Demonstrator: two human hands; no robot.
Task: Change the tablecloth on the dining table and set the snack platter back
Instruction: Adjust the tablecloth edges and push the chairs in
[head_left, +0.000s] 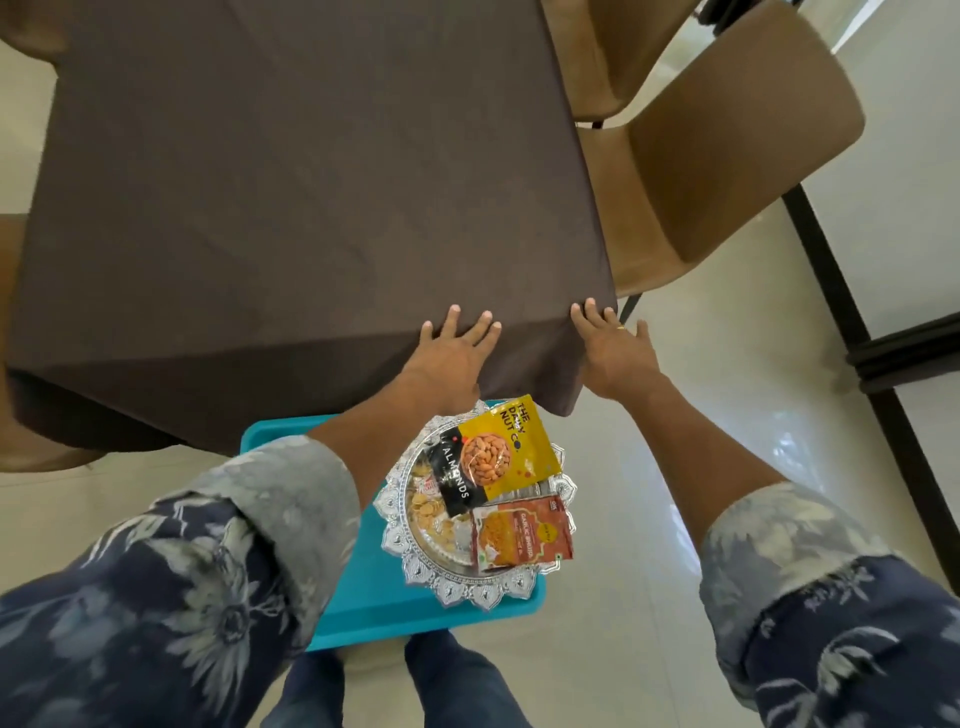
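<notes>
Both hands flat and spread wide, gripping nothing: left hand (453, 349) pressed on brown tablecloth (291, 171) at near edge of desk, right hand (615, 347) just beside it at the corner, fingers over the fold. Cloth lying smooth ahead of the hands, draped over the near edge. Step judged: final smoothing of fresh cloth. Snack platter (480, 512) below and behind the hands, resting on teal stool (358, 597), almond packet (501, 452) and red packet (522, 532) on top. Next move calls for releasing cloth, lifting platter level with both hands, setting it on desk.
</notes>
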